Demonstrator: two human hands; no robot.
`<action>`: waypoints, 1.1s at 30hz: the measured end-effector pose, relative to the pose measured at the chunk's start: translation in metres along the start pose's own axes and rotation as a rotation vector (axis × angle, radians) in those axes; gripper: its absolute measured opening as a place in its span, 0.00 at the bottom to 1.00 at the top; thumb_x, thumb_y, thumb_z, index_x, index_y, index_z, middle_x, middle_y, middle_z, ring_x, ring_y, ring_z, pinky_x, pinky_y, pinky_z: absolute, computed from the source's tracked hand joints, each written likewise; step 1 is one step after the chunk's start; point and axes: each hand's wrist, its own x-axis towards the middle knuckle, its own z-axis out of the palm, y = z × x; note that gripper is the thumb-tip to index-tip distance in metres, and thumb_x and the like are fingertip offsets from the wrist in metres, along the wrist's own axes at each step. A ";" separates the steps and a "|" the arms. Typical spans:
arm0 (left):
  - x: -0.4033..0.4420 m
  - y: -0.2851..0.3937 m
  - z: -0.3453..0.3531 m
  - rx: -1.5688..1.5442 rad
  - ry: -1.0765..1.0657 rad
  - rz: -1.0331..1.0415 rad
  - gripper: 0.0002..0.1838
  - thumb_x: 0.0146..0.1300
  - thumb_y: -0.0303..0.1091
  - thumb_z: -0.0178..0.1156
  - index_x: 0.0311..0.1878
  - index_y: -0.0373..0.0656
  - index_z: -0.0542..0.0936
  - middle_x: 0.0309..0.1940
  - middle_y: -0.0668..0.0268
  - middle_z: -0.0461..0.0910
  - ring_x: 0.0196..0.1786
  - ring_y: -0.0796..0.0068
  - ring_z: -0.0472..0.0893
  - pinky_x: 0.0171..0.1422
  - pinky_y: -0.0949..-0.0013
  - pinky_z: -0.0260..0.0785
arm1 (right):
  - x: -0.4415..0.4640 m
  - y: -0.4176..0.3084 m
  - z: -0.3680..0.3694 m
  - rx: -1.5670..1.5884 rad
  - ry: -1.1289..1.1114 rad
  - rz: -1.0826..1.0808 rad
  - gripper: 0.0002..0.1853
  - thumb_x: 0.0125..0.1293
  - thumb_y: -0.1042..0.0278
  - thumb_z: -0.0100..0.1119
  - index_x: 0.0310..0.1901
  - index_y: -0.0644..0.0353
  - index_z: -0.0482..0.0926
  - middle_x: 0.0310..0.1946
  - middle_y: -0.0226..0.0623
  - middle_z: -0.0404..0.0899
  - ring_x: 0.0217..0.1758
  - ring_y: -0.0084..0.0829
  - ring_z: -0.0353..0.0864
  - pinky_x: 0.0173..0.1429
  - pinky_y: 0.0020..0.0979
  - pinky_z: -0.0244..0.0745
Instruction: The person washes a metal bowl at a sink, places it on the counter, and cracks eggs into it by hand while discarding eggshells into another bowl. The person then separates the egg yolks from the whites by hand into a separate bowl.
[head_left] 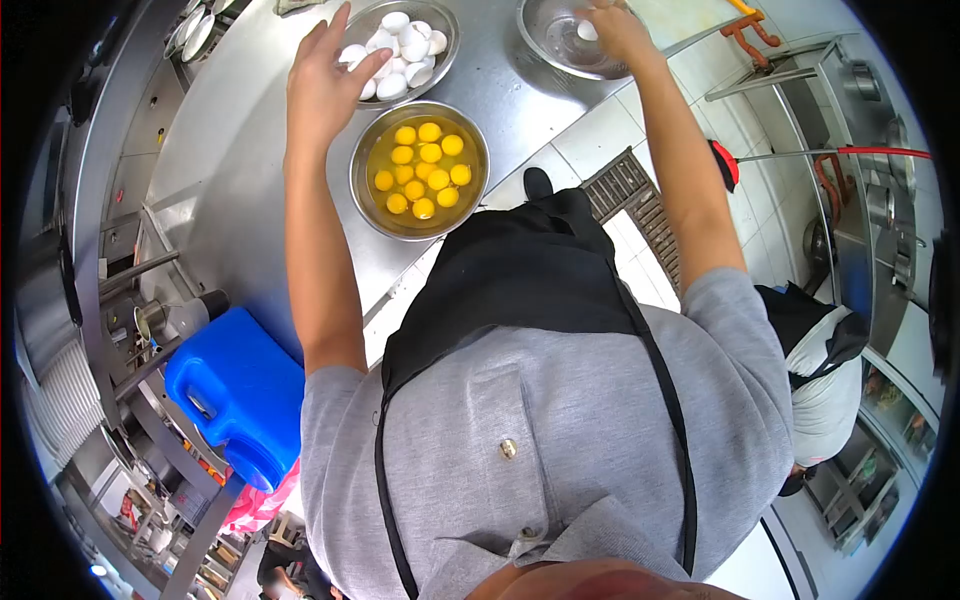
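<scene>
My left hand [322,80] has its fingers spread beside the metal bowl of white eggs [405,48], with the thumb over its near side. Closer to me stands a metal bowl [359,200] holding several raw yolks [430,152] in clear egg white. My right hand [618,38] is over another metal bowl [535,45] at the table's right side. Its fingers are closed on a white egg [587,31]; I cannot tell whether the shell is whole or cracked.
All three bowls stand on a steel table [240,160]. A blue jug [245,375] is at the lower left. A floor drain grate [640,205] lies to the right of my apron. Another person [825,360] is at the right, near steel shelves.
</scene>
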 end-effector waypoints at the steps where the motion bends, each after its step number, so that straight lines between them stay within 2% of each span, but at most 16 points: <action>1: -0.005 0.002 -0.004 -0.011 0.003 0.015 0.37 0.58 0.38 0.75 0.71 0.46 0.72 0.65 0.50 0.71 0.58 0.56 0.81 0.58 0.61 0.80 | -0.002 0.007 0.003 -0.082 -0.130 -0.096 0.14 0.58 0.68 0.62 0.47 0.59 0.83 0.46 0.52 0.83 0.50 0.50 0.83 0.54 0.47 0.77; 2: -0.011 0.004 -0.006 -0.022 0.008 0.029 0.37 0.58 0.38 0.74 0.71 0.46 0.72 0.65 0.51 0.71 0.58 0.55 0.81 0.57 0.61 0.80 | 0.005 0.019 0.020 -0.040 -0.275 0.000 0.15 0.58 0.66 0.63 0.47 0.56 0.84 0.47 0.51 0.82 0.53 0.49 0.82 0.58 0.47 0.75; 5: -0.023 -0.004 -0.012 -0.039 -0.014 0.023 0.35 0.60 0.36 0.73 0.70 0.45 0.73 0.65 0.51 0.71 0.58 0.57 0.81 0.56 0.62 0.80 | 0.007 0.052 0.071 -0.040 -0.148 -0.004 0.20 0.54 0.66 0.67 0.50 0.56 0.82 0.49 0.53 0.81 0.55 0.51 0.80 0.59 0.46 0.75; 7: -0.035 -0.009 -0.017 -0.047 -0.015 0.029 0.34 0.60 0.36 0.73 0.70 0.45 0.73 0.65 0.51 0.71 0.58 0.57 0.81 0.56 0.63 0.80 | -0.006 -0.007 -0.003 -0.087 -0.254 0.052 0.27 0.51 0.67 0.69 0.56 0.57 0.78 0.50 0.58 0.79 0.57 0.54 0.78 0.60 0.46 0.74; 9: -0.044 -0.014 -0.020 -0.066 -0.022 0.033 0.33 0.61 0.35 0.72 0.70 0.45 0.73 0.65 0.52 0.71 0.58 0.58 0.81 0.56 0.63 0.79 | -0.021 -0.022 -0.014 0.280 0.338 0.186 0.30 0.50 0.69 0.70 0.58 0.61 0.75 0.50 0.60 0.78 0.58 0.55 0.77 0.60 0.46 0.73; 10: -0.050 -0.016 -0.022 -0.065 0.001 0.020 0.33 0.60 0.36 0.73 0.69 0.44 0.74 0.65 0.50 0.72 0.58 0.58 0.81 0.55 0.62 0.79 | -0.036 -0.032 -0.025 0.279 0.458 0.058 0.31 0.59 0.66 0.65 0.65 0.64 0.69 0.47 0.59 0.78 0.50 0.57 0.79 0.57 0.47 0.75; 11: -0.056 -0.018 -0.023 -0.065 0.022 0.007 0.33 0.59 0.38 0.73 0.68 0.44 0.75 0.64 0.48 0.72 0.57 0.58 0.81 0.54 0.61 0.80 | -0.057 -0.057 -0.034 0.277 0.445 0.070 0.31 0.59 0.66 0.65 0.65 0.64 0.69 0.47 0.59 0.78 0.50 0.57 0.79 0.57 0.47 0.75; 13: -0.065 -0.021 -0.024 -0.074 0.003 -0.022 0.33 0.60 0.38 0.73 0.68 0.43 0.75 0.64 0.48 0.71 0.57 0.58 0.81 0.54 0.61 0.79 | -0.091 -0.106 -0.042 0.528 0.657 0.219 0.23 0.62 0.65 0.67 0.57 0.63 0.76 0.49 0.51 0.77 0.45 0.46 0.78 0.50 0.45 0.76; 15: -0.070 -0.023 -0.024 -0.080 -0.006 -0.049 0.33 0.60 0.37 0.72 0.68 0.42 0.74 0.64 0.48 0.71 0.57 0.59 0.81 0.54 0.61 0.79 | -0.125 -0.117 -0.006 0.318 0.718 0.130 0.27 0.60 0.73 0.67 0.60 0.64 0.71 0.54 0.53 0.68 0.54 0.53 0.73 0.47 0.46 0.81; 17: -0.075 -0.024 -0.025 -0.055 -0.043 -0.076 0.32 0.64 0.34 0.70 0.71 0.42 0.72 0.67 0.52 0.69 0.60 0.58 0.80 0.57 0.63 0.78 | -0.154 -0.137 0.024 0.552 0.598 0.378 0.26 0.64 0.73 0.65 0.62 0.66 0.68 0.57 0.56 0.65 0.58 0.49 0.72 0.52 0.36 0.79; 19: -0.079 -0.027 -0.024 -0.066 -0.039 -0.066 0.32 0.63 0.36 0.70 0.69 0.42 0.73 0.66 0.50 0.70 0.59 0.58 0.81 0.55 0.63 0.79 | -0.167 -0.150 0.034 0.679 0.630 0.484 0.24 0.64 0.74 0.65 0.60 0.68 0.69 0.54 0.54 0.68 0.56 0.47 0.72 0.54 0.36 0.75; 23: -0.082 -0.025 -0.024 -0.084 -0.049 -0.050 0.32 0.62 0.37 0.71 0.68 0.41 0.74 0.65 0.49 0.71 0.57 0.59 0.81 0.54 0.63 0.79 | -0.169 -0.162 0.044 0.410 0.798 0.366 0.25 0.65 0.74 0.64 0.62 0.66 0.69 0.56 0.53 0.67 0.54 0.45 0.74 0.48 0.32 0.78; 25: -0.083 -0.025 -0.023 -0.092 -0.052 -0.041 0.32 0.62 0.37 0.71 0.68 0.41 0.74 0.65 0.49 0.71 0.57 0.59 0.81 0.54 0.63 0.79 | -0.166 -0.162 0.060 0.537 0.520 0.343 0.25 0.67 0.74 0.61 0.64 0.66 0.68 0.57 0.53 0.68 0.59 0.49 0.73 0.56 0.38 0.76; 27: -0.086 -0.023 -0.021 -0.101 -0.054 -0.044 0.31 0.63 0.37 0.71 0.68 0.41 0.74 0.64 0.49 0.71 0.57 0.60 0.81 0.54 0.63 0.79 | -0.166 -0.167 0.066 0.558 0.511 0.363 0.25 0.69 0.72 0.60 0.66 0.64 0.69 0.56 0.52 0.71 0.57 0.46 0.75 0.55 0.37 0.76; 31: -0.096 -0.016 -0.017 -0.154 -0.100 -0.047 0.30 0.63 0.34 0.70 0.68 0.39 0.74 0.62 0.52 0.73 0.56 0.62 0.82 0.55 0.65 0.79 | -0.153 -0.179 0.031 0.802 0.591 0.489 0.22 0.72 0.70 0.57 0.65 0.64 0.70 0.51 0.47 0.75 0.44 0.35 0.79 0.43 0.33 0.78; 33: -0.101 -0.011 -0.006 -0.185 -0.134 -0.059 0.29 0.64 0.31 0.68 0.69 0.39 0.73 0.62 0.53 0.74 0.56 0.63 0.82 0.57 0.66 0.78 | -0.143 -0.193 0.006 1.821 0.500 0.675 0.17 0.74 0.65 0.53 0.59 0.63 0.75 0.44 0.41 0.78 0.35 0.28 0.77 0.37 0.29 0.74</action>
